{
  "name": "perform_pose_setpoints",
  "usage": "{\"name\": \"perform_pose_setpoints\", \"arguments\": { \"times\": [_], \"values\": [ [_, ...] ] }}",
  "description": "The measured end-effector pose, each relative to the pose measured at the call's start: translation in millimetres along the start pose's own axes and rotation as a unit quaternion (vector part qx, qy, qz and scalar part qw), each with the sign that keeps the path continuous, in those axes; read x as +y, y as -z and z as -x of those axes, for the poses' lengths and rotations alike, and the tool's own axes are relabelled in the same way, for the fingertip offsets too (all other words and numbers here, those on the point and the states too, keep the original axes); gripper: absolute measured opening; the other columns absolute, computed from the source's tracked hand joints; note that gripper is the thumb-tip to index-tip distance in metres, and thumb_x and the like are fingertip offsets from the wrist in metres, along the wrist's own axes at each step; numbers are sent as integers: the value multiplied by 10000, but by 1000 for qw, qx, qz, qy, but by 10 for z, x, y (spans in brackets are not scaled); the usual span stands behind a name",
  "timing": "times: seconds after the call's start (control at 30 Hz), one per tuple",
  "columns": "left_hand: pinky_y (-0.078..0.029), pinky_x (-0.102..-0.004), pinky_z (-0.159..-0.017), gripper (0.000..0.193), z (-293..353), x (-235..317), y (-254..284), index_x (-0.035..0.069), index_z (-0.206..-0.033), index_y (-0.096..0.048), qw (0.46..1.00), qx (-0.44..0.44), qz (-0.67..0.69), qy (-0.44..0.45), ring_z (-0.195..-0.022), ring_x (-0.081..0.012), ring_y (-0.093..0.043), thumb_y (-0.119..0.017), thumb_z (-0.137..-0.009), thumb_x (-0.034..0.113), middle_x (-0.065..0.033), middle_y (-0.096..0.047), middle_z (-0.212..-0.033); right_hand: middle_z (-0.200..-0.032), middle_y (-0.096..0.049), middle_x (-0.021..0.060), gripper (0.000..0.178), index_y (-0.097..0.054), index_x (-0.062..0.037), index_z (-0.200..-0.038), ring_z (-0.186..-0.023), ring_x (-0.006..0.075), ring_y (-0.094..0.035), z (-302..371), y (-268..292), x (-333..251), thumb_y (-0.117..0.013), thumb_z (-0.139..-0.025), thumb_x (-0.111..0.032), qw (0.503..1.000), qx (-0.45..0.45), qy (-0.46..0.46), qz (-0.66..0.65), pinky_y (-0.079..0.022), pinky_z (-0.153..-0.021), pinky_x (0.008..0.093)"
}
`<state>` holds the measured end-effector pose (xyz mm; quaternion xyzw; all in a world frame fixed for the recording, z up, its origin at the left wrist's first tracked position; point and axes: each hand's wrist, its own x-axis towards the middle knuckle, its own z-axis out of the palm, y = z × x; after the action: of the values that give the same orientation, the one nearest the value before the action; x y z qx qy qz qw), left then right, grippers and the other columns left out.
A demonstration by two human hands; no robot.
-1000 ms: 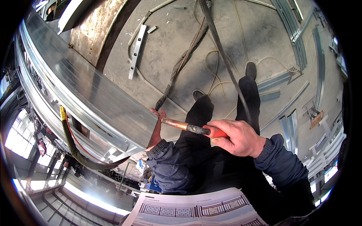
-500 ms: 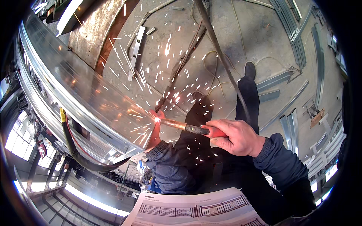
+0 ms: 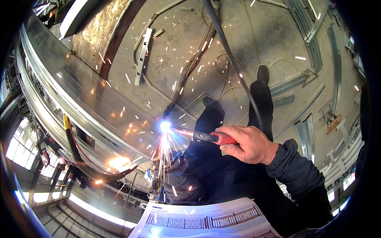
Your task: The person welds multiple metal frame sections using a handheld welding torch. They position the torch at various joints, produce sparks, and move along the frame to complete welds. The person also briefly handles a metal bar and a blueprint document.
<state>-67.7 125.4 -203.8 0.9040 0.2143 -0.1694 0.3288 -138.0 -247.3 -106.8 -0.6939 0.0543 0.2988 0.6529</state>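
Observation:
My right hand (image 3: pixel 250 144) is closed around the red handle of a welding torch (image 3: pixel 204 136), whose copper-coloured front points left. At its tip a blue-white arc (image 3: pixel 165 127) burns at the near end of a long shiny metal beam (image 3: pixel 85 93), with sparks spraying down and across. My left sleeve (image 3: pixel 178 178) reaches up towards the arc from below. Glare and sparks hide my left hand, so its fingers cannot be made out. A thick dark cable (image 3: pixel 234 63) runs from the top edge down to my right hand.
A printed sheet with railing pictures (image 3: pixel 194 220) lies at the bottom. On the concrete floor are a slotted metal bar (image 3: pixel 143 57), thin cables and, at the right, metal profiles (image 3: pixel 303 35). A black cable with a yellow end (image 3: pixel 75 150) hangs beside the beam.
The small orange-red glow at the torch tip has become a bright blue-white arc. Sparks now stream downward over my left hand, which showed before. My right hand stays nearly in place.

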Motion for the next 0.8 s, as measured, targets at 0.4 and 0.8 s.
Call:
{"name": "perform_pose_setpoints", "arguments": {
  "times": [0.4,0.8],
  "values": [
    [-425,-540,-889,481,96,334,-25,88,-1017,-674,874,63,-459,-146,-951,-295,-604,-722,-913,556,-105,-636,-947,-1174,-798,168,437,-645,-51,-1369,-1006,405,-782,-35,-2,20,-752,-1064,-345,1000,1,13,1,-631,-855,466],
    [-492,-486,-798,477,60,348,-23,81,-902,-721,849,66,-488,-193,-824,-276,-640,-775,-876,554,-89,-668,-815,-1167,-817,117,426,-657,-47,-1386,-1004,363,-797,59,46,52,-769,-1055,-290,999,32,-8,-10,-638,-838,427]
  ]
}}
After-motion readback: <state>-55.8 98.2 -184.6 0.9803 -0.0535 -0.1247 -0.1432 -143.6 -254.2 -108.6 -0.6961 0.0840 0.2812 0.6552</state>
